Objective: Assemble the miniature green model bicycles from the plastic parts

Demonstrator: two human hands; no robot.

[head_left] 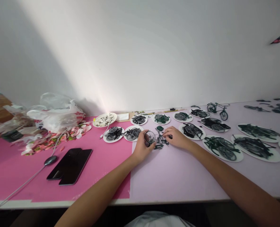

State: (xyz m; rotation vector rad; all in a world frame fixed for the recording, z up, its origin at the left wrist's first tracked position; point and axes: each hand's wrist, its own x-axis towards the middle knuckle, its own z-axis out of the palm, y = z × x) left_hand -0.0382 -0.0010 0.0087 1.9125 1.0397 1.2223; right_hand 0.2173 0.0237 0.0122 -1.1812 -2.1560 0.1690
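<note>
Table (177, 181): one, covered in pink at the left and lilac at the right, set against a pale wall.

Plastic bag (57, 115): one, white with red print, crumpled, at the far left.

Dark flat devices (76, 170): two, overlapping, on the pink.

White plates (241, 156): many, bearing black, grey and green bicycle parts, ranged behind and to the right of the hands.

Left hand (142, 146): thumb and fingers gripping the small wheel.

Right hand (176, 135): fingers curled in at the loose parts; whether they grip anything cannot be told.

Model bicycle (216, 108): one, dark green, assembled, upright near the wall.

Loose parts (160, 142): several, dark green, between the hands.

Small wheel (150, 136): one, spoked, in the left hand, just left of the loose parts.

Dark piece (170, 136): one, beneath the right fingers.
</note>
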